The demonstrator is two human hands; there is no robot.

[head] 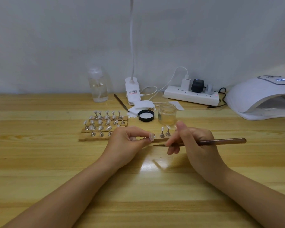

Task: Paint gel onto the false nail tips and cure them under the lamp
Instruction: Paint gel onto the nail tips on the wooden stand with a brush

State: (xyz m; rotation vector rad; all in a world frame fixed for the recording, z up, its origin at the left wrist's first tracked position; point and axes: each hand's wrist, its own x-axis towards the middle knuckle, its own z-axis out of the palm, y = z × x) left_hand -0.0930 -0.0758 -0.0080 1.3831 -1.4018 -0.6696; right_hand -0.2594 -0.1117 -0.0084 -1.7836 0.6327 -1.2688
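A clear pump bottle (98, 86) stands upright far beyond the pinch and off to its left, against the wall. A white clip-on desk light (132, 89) rises almost straight beyond it, its neck running out of the top edge. A white power strip (191, 96) lies further right of that, carrying a white charger (186, 82) and a black plug (197, 85). All rest on the wooden table (39, 153), which spreads beneath the grip point and around it.

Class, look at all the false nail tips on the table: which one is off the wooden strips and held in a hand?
The nail tip pinched by the left hand, just left of the brush. All the others stand on metal holders on the wooden strips.
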